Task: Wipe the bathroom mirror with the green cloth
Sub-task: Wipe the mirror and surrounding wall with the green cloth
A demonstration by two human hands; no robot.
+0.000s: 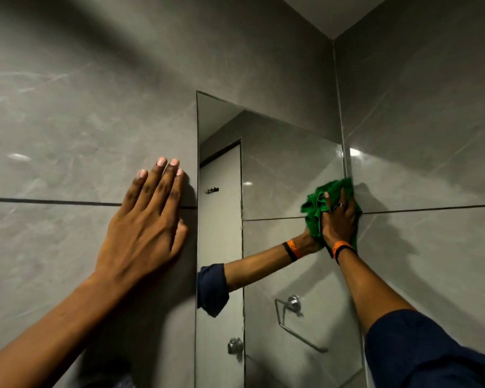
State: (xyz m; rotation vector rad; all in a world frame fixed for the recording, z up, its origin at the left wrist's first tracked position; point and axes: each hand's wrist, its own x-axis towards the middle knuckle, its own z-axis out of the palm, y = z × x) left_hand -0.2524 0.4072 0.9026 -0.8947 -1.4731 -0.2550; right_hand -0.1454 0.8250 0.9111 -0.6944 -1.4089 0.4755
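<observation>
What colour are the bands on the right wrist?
Orange and black wristbands, seen in the head view.

Glossy grey tile wall [81, 121], smooth glass mirror [286, 177], prob. microfibre cloth [317, 208].

Dim, soft-focus view – glare spots on glossy tiles [67, 121], edges bowed.

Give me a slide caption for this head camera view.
Right hand presses green cloth against mirror's right edge; left hand flat on wall.
</observation>
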